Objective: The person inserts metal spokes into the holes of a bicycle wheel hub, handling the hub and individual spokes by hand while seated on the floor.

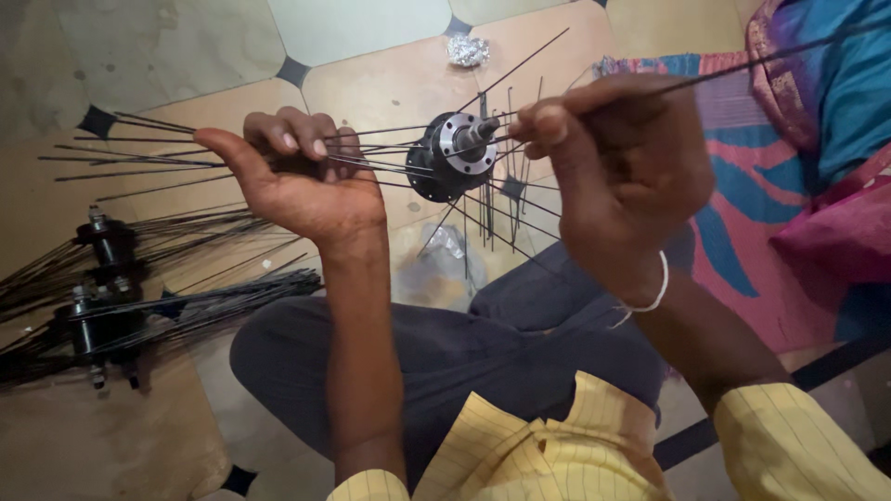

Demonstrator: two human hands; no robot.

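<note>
A: Hub [457, 156], black with a silver flange, was held up over the lap, many thin spokes [139, 158] already fanned out of it. Step looked like lacing spokes into the flange.

B: Hands?

A: Left hand [295, 181] had its fingers curled tight round a bunch of spokes just beside the hub. Right hand [620, 172] pinched a single spoke [742, 63] between thumb and fingertips, its end right at the flange.

B: Next move?

A: My guess: feeding that spoke end through a flange hole, with the left hand keeping the hub steady. Which hole, too small to tell.

B: Containers?

A: None seen. Two more spoked hubs [104, 288] lay on the tiled floor [371, 28] to the left, a foil scrap [467, 50] beyond, a clear plastic wrapper [445, 260] under the hub. Patterned cloth [780, 186] at right.
</note>
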